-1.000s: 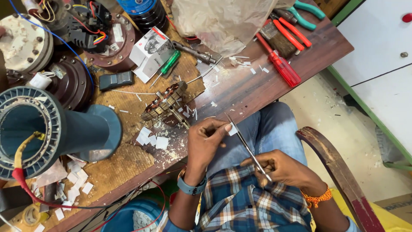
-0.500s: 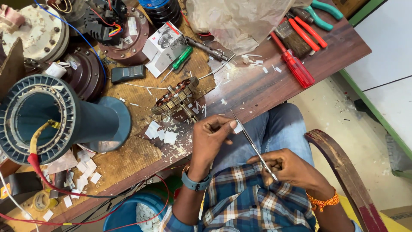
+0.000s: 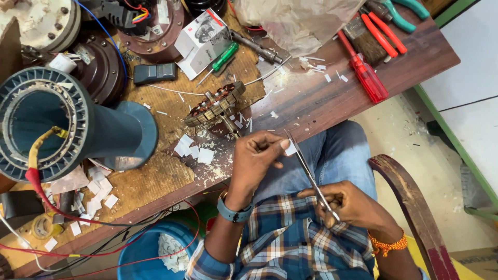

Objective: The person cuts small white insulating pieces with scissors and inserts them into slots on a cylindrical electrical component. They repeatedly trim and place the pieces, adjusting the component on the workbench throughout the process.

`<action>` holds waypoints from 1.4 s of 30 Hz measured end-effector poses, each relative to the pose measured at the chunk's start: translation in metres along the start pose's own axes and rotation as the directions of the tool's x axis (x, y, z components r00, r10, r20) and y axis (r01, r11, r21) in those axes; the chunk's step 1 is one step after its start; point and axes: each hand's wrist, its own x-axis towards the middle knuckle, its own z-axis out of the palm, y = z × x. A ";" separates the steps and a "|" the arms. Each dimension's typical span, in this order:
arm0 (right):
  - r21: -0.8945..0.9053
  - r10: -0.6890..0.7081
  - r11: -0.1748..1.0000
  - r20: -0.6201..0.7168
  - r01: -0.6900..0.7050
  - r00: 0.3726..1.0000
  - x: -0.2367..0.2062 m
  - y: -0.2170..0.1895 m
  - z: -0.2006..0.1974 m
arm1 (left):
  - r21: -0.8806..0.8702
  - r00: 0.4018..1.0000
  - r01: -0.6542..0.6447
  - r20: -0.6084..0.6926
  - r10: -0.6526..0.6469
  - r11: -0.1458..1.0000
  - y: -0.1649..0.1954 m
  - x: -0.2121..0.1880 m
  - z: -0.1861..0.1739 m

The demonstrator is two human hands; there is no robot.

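My left hand (image 3: 257, 158) pinches a small white paper piece (image 3: 291, 149) between thumb and fingers, above my lap at the table's near edge. My right hand (image 3: 348, 204) grips the handles of slim metal scissors (image 3: 307, 173), whose blades reach up to the paper piece. Just beyond my left hand lies a round copper-wound stator (image 3: 215, 105) on the wooden table (image 3: 321, 101). Several cut white paper squares (image 3: 193, 150) are scattered beside it.
A large blue-grey motor housing (image 3: 62, 127) with red and yellow wires lies at the left. Red screwdriver (image 3: 363, 75), red pliers (image 3: 381, 33), a green screwdriver (image 3: 224, 56), a small box (image 3: 199, 36) and a plastic bag (image 3: 295, 21) sit at the back. A chair arm (image 3: 410, 207) stands right; a blue bin (image 3: 150, 254) below.
The view has shifted slightly. Both hands stay at my lap with the scissors and paper piece, in nearly the same pose.
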 end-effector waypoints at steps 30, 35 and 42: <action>-0.027 -0.076 0.997 -0.042 0.075 0.996 0.007 0.015 -0.010 | -0.070 0.998 -0.051 0.031 0.054 0.996 0.000 -0.002 -0.009; -0.039 -0.247 0.968 -0.342 0.249 0.907 0.008 0.018 -0.013 | -0.120 0.999 -0.007 0.035 0.011 0.993 0.010 -0.009 -0.004; 0.111 -0.499 0.759 -0.532 0.641 0.683 0.012 -0.027 0.008 | 0.172 0.976 -0.146 0.183 0.114 0.974 0.018 -0.055 0.011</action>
